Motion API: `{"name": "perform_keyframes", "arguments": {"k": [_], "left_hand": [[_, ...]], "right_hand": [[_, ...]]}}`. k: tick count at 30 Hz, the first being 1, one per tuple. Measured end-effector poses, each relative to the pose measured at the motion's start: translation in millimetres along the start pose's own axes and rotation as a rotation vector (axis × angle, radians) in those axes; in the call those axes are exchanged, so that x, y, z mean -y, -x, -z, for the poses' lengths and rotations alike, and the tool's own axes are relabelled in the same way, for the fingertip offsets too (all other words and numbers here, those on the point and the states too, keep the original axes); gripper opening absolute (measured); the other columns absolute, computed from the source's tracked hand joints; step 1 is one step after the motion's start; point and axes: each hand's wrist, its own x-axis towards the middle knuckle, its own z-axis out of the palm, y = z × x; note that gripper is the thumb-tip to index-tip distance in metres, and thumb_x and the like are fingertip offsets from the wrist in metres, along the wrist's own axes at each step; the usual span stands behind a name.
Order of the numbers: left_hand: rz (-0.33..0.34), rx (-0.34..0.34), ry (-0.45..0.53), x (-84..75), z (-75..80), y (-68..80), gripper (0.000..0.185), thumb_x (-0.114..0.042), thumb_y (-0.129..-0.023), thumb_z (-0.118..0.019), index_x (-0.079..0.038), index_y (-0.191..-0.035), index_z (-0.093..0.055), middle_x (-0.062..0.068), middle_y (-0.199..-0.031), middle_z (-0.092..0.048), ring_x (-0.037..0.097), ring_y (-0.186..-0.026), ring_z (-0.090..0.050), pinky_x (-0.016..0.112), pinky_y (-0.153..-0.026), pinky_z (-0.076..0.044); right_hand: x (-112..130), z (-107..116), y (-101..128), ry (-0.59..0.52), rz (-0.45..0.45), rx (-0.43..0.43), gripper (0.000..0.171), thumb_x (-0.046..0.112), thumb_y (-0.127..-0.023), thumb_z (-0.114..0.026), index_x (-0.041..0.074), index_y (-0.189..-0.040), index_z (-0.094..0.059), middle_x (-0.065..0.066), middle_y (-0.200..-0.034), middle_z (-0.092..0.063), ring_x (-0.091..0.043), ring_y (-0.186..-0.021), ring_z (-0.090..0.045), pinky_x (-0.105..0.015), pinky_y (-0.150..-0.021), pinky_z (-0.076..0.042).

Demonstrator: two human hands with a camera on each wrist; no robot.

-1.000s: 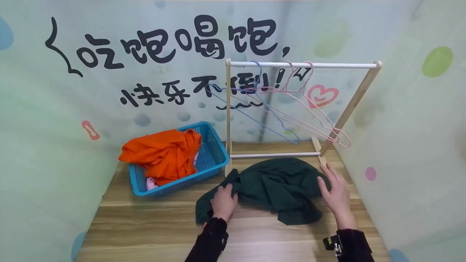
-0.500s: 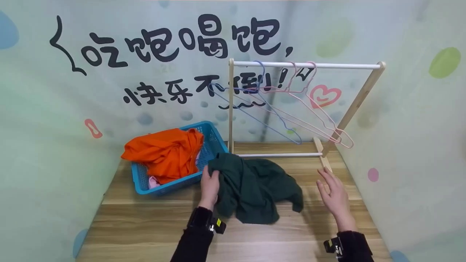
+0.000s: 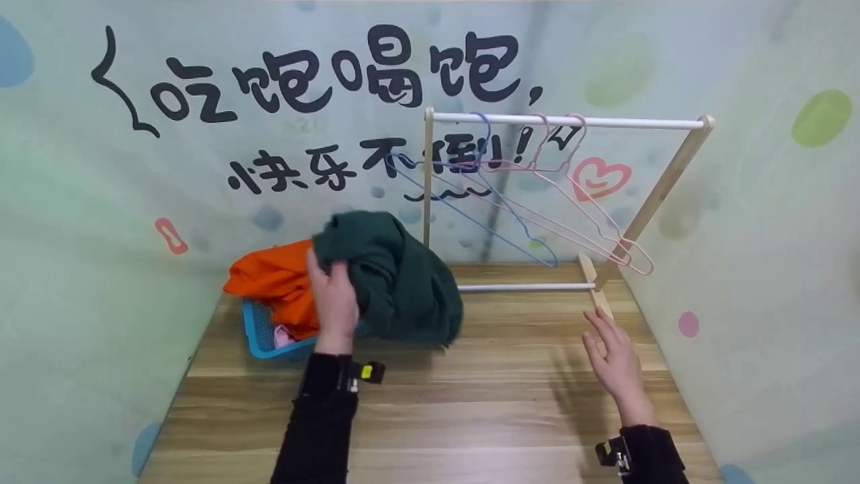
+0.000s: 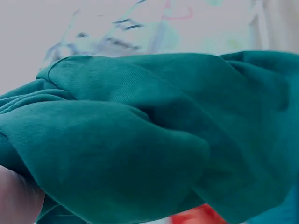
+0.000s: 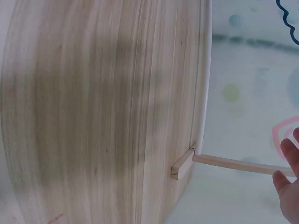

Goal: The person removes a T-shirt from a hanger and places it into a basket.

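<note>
My left hand (image 3: 334,299) grips a bunched dark green garment (image 3: 396,282) by its left part, holding it over the right side of the blue basket (image 3: 261,336). In the left wrist view the green cloth (image 4: 117,140) fills most of the picture, with part of the hand (image 4: 18,198) at the lower left. An orange garment (image 3: 279,282) lies in the basket, partly covered by the green one in the head view. My right hand (image 3: 617,363) hovers over the table's right side, fingers relaxed and apart, holding nothing.
A clothes rack (image 3: 652,195) of wood and white bars stands at the back. From its top bar hang a blue hanger (image 3: 500,232) and pink hangers (image 3: 591,222). Pink cloth (image 3: 282,336) shows in the basket. Printed walls enclose the wooden table (image 3: 470,417).
My left hand has lifted the green garment off the table and carried it left and back to the basket. The right hand has come off the cloth's right end and stays nearly in place.
</note>
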Motion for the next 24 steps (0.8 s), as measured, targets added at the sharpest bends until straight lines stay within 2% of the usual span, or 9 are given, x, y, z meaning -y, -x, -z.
{"name": "perform_keyframes", "arguments": {"k": [4,6,10,13,16,19,20,24], "left_hand": [[-0.177,-0.043,0.098,-29.0,4.0,-19.8,0.041,-0.002,-0.103,-0.044,-0.001,-0.143,-0.037,0.012,-0.144,-0.046,0.023,-0.131,-0.045,0.032,-0.11,-0.035],[-0.255,-0.071,0.108,-41.1,6.2,-27.9,0.036,-0.002,-0.103,-0.046,0.0,-0.138,-0.041,0.013,-0.137,-0.05,0.024,-0.125,-0.049,0.033,-0.108,-0.037],[-0.373,-0.123,0.046,-61.2,10.9,-39.4,0.032,-0.003,-0.102,-0.048,0.002,-0.134,-0.043,0.012,-0.129,-0.054,0.025,-0.117,-0.051,0.035,-0.106,-0.039],[-0.431,-0.135,-0.053,-67.0,16.4,-44.6,0.031,-0.003,-0.102,-0.049,0.001,-0.133,-0.043,0.01,-0.126,-0.055,0.024,-0.116,-0.05,0.034,-0.105,-0.039],[-0.461,-0.114,-0.176,-59.4,23.2,-50.3,0.032,-0.003,-0.101,-0.05,0.002,-0.132,-0.044,0.009,-0.127,-0.055,0.022,-0.116,-0.05,0.033,-0.106,-0.038],[-0.461,-0.069,-0.35,-36.5,32.6,-57.0,0.036,-0.002,-0.099,-0.053,0.004,-0.134,-0.045,0.012,-0.132,-0.055,0.022,-0.119,-0.05,0.033,-0.108,-0.036],[-0.443,-0.052,-0.412,-26.3,36.4,-58.2,0.037,-0.002,-0.099,-0.054,0.004,-0.135,-0.046,0.013,-0.134,-0.055,0.023,-0.121,-0.05,0.033,-0.109,-0.035],[-0.299,0.046,-0.684,19.4,55.3,-55.6,0.047,0.002,-0.096,-0.053,-0.002,-0.142,-0.041,0.018,-0.144,-0.049,0.03,-0.129,-0.046,0.04,-0.113,-0.032]], "right_hand": [[-1,-1,0,0.0,0.002,-0.002,0.041,0.009,-0.093,-0.064,0.001,-0.133,-0.06,-0.025,-0.143,-0.049,-0.048,-0.126,-0.046,-0.064,-0.102,-0.033],[-2,-1,0,0.001,-0.003,0.002,0.041,0.009,-0.093,-0.064,0.001,-0.133,-0.06,-0.026,-0.143,-0.049,-0.048,-0.126,-0.046,-0.065,-0.102,-0.033],[-3,-3,2,0.004,-0.013,0.01,0.04,0.01,-0.094,-0.063,0.0,-0.133,-0.06,-0.025,-0.143,-0.049,-0.048,-0.127,-0.046,-0.065,-0.1,-0.033],[-3,-4,2,0.001,-0.007,0.006,0.04,0.009,-0.094,-0.064,0.001,-0.132,-0.061,-0.025,-0.142,-0.05,-0.048,-0.126,-0.047,-0.065,-0.1,-0.034],[-3,-5,0,0.002,0.012,-0.003,0.04,0.008,-0.092,-0.065,0.0,-0.131,-0.061,-0.025,-0.141,-0.051,-0.048,-0.125,-0.048,-0.063,-0.101,-0.035],[-3,-7,-1,0.0,0.025,-0.009,0.04,0.008,-0.092,-0.066,0.0,-0.131,-0.062,-0.025,-0.14,-0.052,-0.048,-0.124,-0.049,-0.063,-0.101,-0.035],[-3,-7,-2,0.002,0.029,-0.009,0.04,0.008,-0.092,-0.066,0.001,-0.131,-0.062,-0.025,-0.14,-0.052,-0.048,-0.124,-0.049,-0.062,-0.101,-0.035],[-4,-10,-2,-0.001,0.046,-0.003,0.041,0.007,-0.091,-0.067,0.0,-0.131,-0.061,-0.026,-0.14,-0.052,-0.048,-0.124,-0.049,-0.062,-0.101,-0.036]]}}
